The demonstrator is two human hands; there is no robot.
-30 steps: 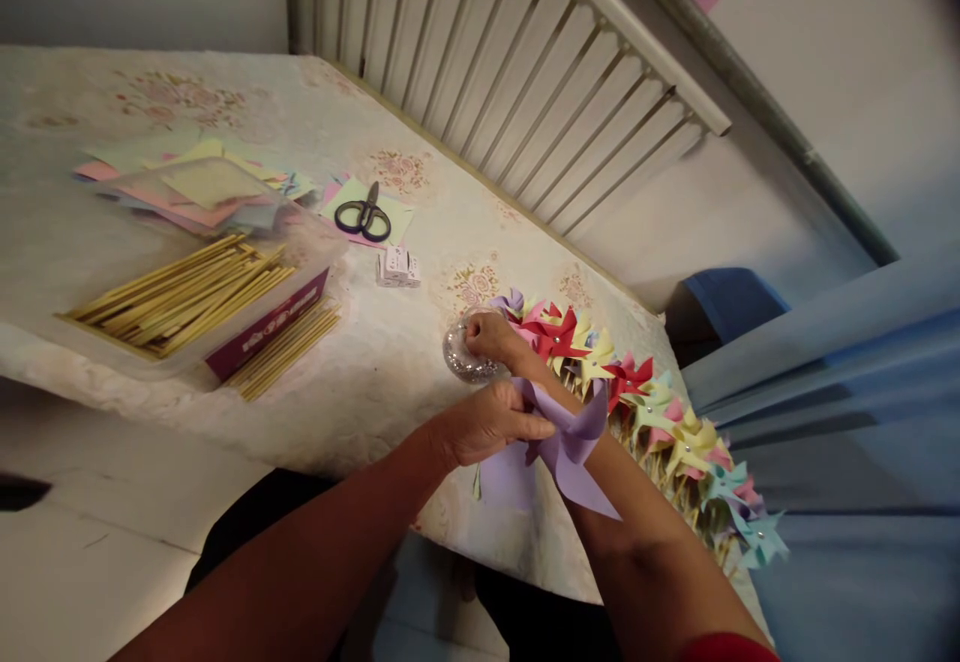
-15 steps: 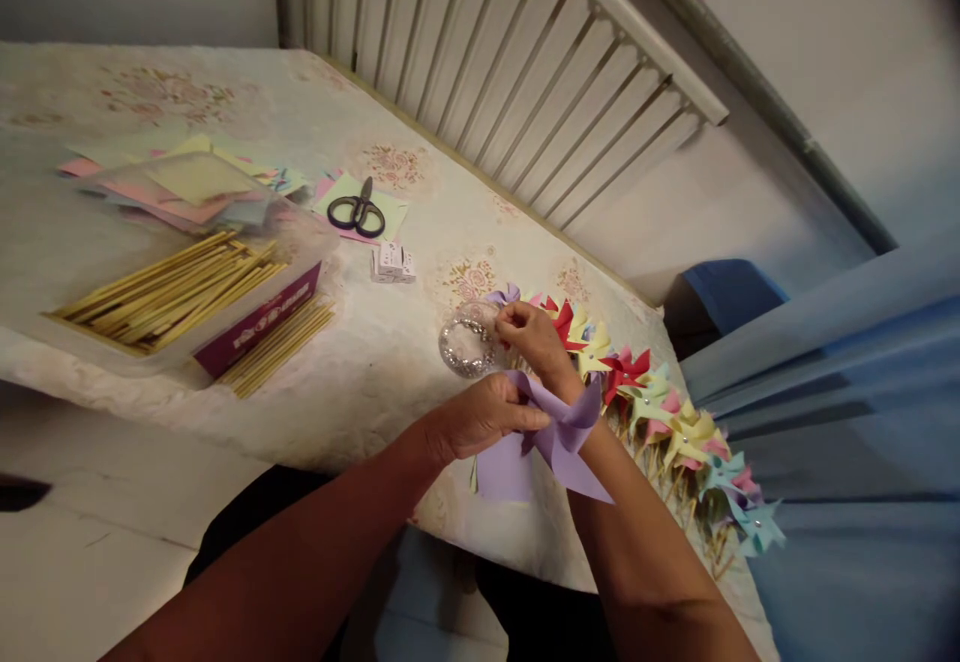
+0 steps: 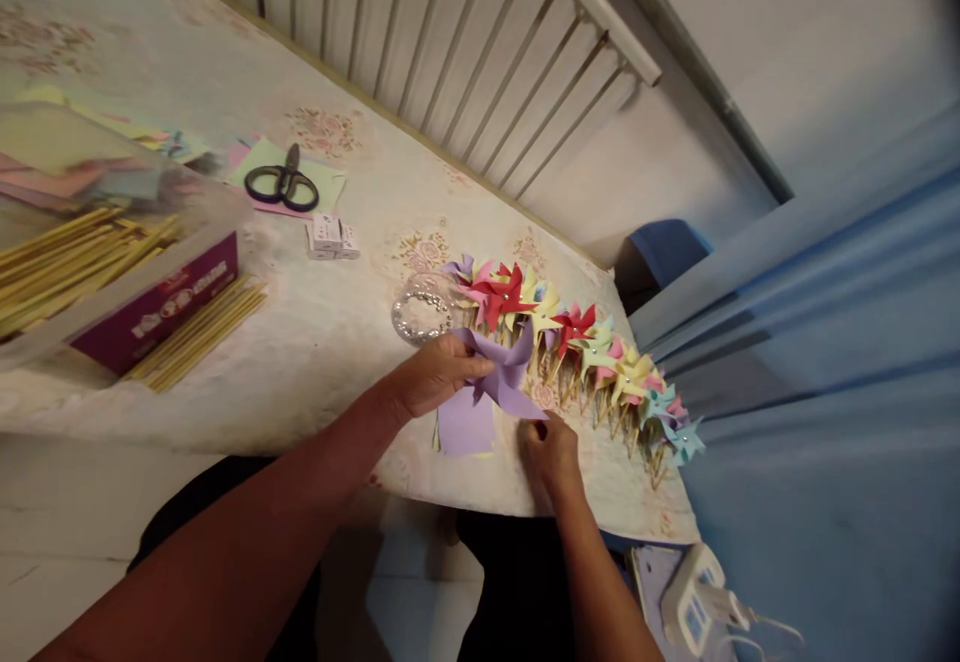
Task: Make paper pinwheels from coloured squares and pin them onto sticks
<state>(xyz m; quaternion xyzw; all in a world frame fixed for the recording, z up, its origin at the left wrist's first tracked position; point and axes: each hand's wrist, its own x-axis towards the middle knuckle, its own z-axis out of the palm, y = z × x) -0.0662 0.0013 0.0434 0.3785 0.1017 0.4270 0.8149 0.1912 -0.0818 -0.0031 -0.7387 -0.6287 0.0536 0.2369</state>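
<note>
My left hand (image 3: 433,378) pinches the folded middle of a purple paper pinwheel (image 3: 495,382), holding it over the table's front edge. My right hand (image 3: 549,450) is just below and right of the pinwheel, fingers pinched together on something too small to make out. A small clear container of shiny beads (image 3: 420,312) sits just beyond my left hand. A row of finished paper pinwheels (image 3: 585,342) in red, yellow, pink and teal lies to the right of it.
A clear box of yellow sticks (image 3: 82,262) stands at the left, with more sticks (image 3: 199,332) beside it. Black scissors (image 3: 281,182) lie on coloured paper, small white boxes (image 3: 331,237) nearby. A radiator (image 3: 420,52) runs behind the table. A white charger (image 3: 694,607) lies at the lower right.
My right hand has left the bead container and come down below the purple pinwheel. The camera has swung to the right and down.
</note>
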